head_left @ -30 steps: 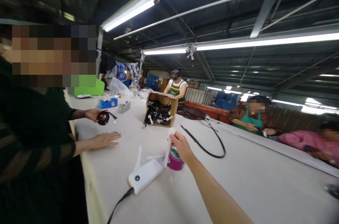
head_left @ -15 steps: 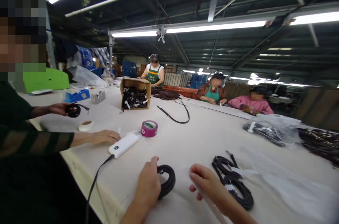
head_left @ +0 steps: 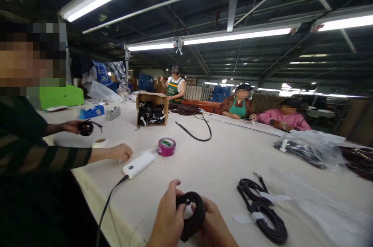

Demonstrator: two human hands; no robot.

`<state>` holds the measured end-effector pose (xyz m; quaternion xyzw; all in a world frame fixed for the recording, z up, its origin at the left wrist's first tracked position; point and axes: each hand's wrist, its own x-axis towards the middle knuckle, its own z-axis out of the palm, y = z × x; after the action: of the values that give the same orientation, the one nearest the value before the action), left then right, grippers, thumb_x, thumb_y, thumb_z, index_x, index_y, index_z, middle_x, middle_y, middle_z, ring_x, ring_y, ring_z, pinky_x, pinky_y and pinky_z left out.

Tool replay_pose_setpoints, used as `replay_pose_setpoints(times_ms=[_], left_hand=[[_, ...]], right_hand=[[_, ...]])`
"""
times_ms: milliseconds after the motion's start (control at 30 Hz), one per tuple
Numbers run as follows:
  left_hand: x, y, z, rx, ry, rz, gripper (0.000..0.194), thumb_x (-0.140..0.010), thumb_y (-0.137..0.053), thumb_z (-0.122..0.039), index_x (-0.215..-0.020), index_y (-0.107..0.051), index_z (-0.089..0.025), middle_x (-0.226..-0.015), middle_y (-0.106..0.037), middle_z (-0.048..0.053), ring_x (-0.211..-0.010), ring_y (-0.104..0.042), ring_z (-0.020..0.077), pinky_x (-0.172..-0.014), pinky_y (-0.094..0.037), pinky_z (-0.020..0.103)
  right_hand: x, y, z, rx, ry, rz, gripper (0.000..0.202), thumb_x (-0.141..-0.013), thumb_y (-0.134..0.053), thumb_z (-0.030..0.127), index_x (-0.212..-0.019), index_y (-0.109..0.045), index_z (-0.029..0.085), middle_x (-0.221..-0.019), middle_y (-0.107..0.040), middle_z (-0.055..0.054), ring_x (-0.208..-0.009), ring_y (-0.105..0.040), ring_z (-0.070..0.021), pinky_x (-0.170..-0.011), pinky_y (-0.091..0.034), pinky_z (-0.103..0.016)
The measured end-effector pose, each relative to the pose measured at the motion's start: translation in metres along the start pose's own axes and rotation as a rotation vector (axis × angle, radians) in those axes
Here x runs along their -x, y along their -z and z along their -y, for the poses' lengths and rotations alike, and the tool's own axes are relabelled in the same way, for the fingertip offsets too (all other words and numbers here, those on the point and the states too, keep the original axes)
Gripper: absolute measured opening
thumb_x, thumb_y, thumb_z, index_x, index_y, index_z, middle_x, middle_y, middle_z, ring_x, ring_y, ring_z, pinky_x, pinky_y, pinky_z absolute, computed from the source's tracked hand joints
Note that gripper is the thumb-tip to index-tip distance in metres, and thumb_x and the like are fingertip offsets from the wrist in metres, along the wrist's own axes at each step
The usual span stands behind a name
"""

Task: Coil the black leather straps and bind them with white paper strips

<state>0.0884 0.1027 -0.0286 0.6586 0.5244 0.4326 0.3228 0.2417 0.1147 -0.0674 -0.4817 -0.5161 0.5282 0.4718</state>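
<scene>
Down at the near edge of the long white cloth table (head_left: 204, 161), the left hand (head_left: 167, 219) and right hand (head_left: 214, 225) curl around one coiled black strap (head_left: 194, 214), fingers pinching it from both sides. Just right of it lie two more black straps (head_left: 262, 210). One purple tape roll (head_left: 166, 147) sits farther back.
</scene>
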Motion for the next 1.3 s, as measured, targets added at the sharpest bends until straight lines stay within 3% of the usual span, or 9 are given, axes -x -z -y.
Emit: replay_pose_setpoints(times_ms=[67,167,367,567,800,1000,1133,1233,1300], left_hand=[[-0.005,0.004,0.002,-0.022,-0.007,-0.081,0.053,-0.073,-0.042,-0.008,-0.125,-0.042,-0.017,-0.103,-0.066,0.006,-0.1,-0.062,0.0197,-0.093,-0.043,0.032],[-0.01,0.008,0.0,0.023,0.004,-0.134,0.049,-0.075,-0.042,-0.01,-0.123,-0.043,-0.017,-0.101,-0.067,0.006,-0.098,-0.063,0.0201,-0.093,-0.043,0.033],[-0.005,-0.007,-0.01,0.23,0.044,0.027,0.043,-0.07,-0.045,-0.009,-0.112,-0.05,-0.019,-0.095,-0.068,0.003,-0.087,-0.065,0.0177,-0.082,-0.048,0.028],[0.002,-0.025,0.007,-0.121,0.016,-0.014,0.036,-0.069,-0.045,-0.006,-0.096,-0.062,-0.021,-0.097,-0.067,0.004,-0.097,-0.06,0.0186,-0.091,-0.043,0.03],[-0.001,-0.019,0.007,-0.132,0.038,0.0,0.032,-0.068,-0.047,-0.008,-0.092,-0.063,-0.023,-0.096,-0.068,0.002,-0.097,-0.059,0.0204,-0.091,-0.041,0.033],[0.004,-0.022,0.004,-0.191,0.073,-0.042,0.038,-0.072,-0.045,-0.006,-0.098,-0.064,-0.026,-0.109,-0.069,0.0,-0.122,-0.051,0.0245,-0.115,-0.011,0.052],[0.005,-0.025,0.007,-0.158,0.096,-0.055,0.042,-0.073,-0.045,-0.008,-0.103,-0.065,-0.028,-0.117,-0.068,-0.001,-0.136,-0.04,0.0254,-0.117,-0.006,0.054],[0.004,-0.026,0.009,-0.079,0.083,-0.055,0.042,-0.073,-0.046,-0.008,-0.104,-0.066,-0.028,-0.115,-0.069,0.0,-0.126,-0.051,0.025,-0.118,-0.009,0.051],[0.003,-0.027,0.011,0.0,0.056,-0.048,0.04,-0.072,-0.046,-0.008,-0.102,-0.066,-0.025,-0.109,-0.071,0.001,-0.111,-0.06,0.0221,-0.116,-0.021,0.044]], right_hand=[[0.008,0.002,-0.004,0.01,-0.07,-0.002,0.028,-0.069,-0.066,0.044,-0.064,-0.059,0.017,-0.042,-0.044,0.007,-0.035,-0.034,-0.0073,-0.035,-0.022,-0.02],[0.012,0.002,-0.009,-0.034,-0.116,-0.085,0.022,-0.066,-0.067,0.039,-0.067,-0.056,0.021,-0.045,-0.047,0.007,-0.037,-0.041,-0.0093,-0.036,-0.026,-0.019],[-0.002,-0.009,0.006,-0.123,0.037,-0.116,0.023,-0.058,-0.073,0.037,-0.069,-0.064,0.019,-0.06,-0.062,0.001,-0.057,-0.053,-0.0164,-0.053,-0.042,-0.027],[0.001,-0.013,0.015,-0.16,0.03,-0.077,0.017,-0.053,-0.073,0.029,-0.054,-0.064,0.015,-0.053,-0.058,0.0,-0.054,-0.047,-0.0149,-0.052,-0.038,-0.028],[-0.002,-0.014,0.007,-0.285,0.002,-0.135,0.023,-0.053,-0.07,0.023,-0.074,-0.069,0.013,-0.063,-0.068,-0.002,-0.06,-0.057,-0.0147,-0.057,-0.042,-0.024],[-0.008,-0.019,-0.006,-0.414,0.005,-0.133,0.032,-0.051,-0.079,0.031,-0.077,-0.065,0.018,-0.068,-0.071,-0.001,-0.061,-0.062,-0.0168,-0.058,-0.047,-0.026],[-0.007,-0.019,-0.009,-0.438,0.021,-0.127,0.033,-0.055,-0.08,0.036,-0.081,-0.066,0.02,-0.072,-0.071,0.0,-0.066,-0.065,-0.019,-0.061,-0.05,-0.028],[-0.008,-0.019,-0.01,-0.42,0.033,-0.126,0.036,-0.056,-0.08,0.038,-0.084,-0.066,0.021,-0.074,-0.071,0.0,-0.068,-0.065,-0.0195,-0.063,-0.051,-0.028],[-0.009,-0.019,-0.01,-0.388,0.037,-0.127,0.036,-0.057,-0.079,0.041,-0.084,-0.066,0.021,-0.073,-0.071,0.0,-0.068,-0.065,-0.0195,-0.062,-0.051,-0.028]])
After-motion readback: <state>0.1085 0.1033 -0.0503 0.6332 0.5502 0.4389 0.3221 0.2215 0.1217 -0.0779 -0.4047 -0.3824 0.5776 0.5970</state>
